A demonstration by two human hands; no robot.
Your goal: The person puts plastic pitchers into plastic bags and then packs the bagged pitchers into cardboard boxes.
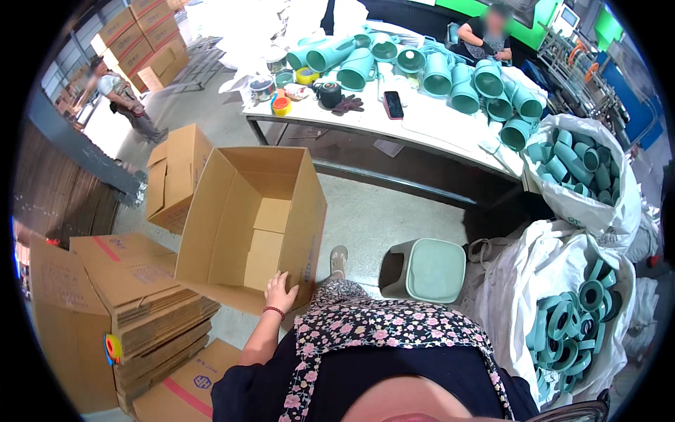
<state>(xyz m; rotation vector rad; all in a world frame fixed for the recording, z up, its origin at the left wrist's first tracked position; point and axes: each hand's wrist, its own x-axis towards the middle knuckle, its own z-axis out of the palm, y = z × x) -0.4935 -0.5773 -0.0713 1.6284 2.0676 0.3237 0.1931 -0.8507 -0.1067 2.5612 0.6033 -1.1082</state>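
A large open cardboard box (242, 232) stands in front of me to the left, its opening toward me and only bare cardboard visible inside. My left hand (280, 292), with a red beaded bracelet at the wrist, holds the box's near rim, fingers slightly apart and hooked over the edge. My right hand is out of sight. Behind the open box is another cardboard box (179, 176) with its flaps folded over.
Flattened cartons (158, 309) are stacked at left with a tape roll (112, 348) beside them. A green-topped stool (436, 271) stands right of my foot. White sacks (506, 281) hold green plastic parts. Beyond is a white table (436, 133) bearing green jugs (355, 70) and a phone (394, 105). Two people work farther off.
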